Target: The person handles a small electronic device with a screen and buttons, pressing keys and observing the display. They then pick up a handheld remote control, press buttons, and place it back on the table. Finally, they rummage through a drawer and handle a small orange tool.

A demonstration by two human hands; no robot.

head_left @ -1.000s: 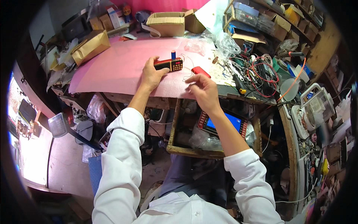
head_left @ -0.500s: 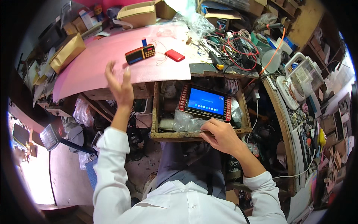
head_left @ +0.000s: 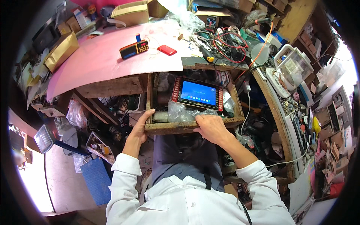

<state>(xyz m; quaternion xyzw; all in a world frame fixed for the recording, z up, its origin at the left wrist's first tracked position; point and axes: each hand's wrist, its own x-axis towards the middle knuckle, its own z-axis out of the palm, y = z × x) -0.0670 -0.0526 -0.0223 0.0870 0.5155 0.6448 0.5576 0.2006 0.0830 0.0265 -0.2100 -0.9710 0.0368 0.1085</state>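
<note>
Wooden drawer (head_left: 170,128) faces lap (head_left: 176,157), long axis crosswise.

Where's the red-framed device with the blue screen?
Head view, just right of centre: the red-framed device is in the open wooden drawer, beside clear plastic, beyond the right hand.

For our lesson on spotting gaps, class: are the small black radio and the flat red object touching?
Apart: the head view shows a strip of pink sheet between the small black radio and the flat red object.
</note>
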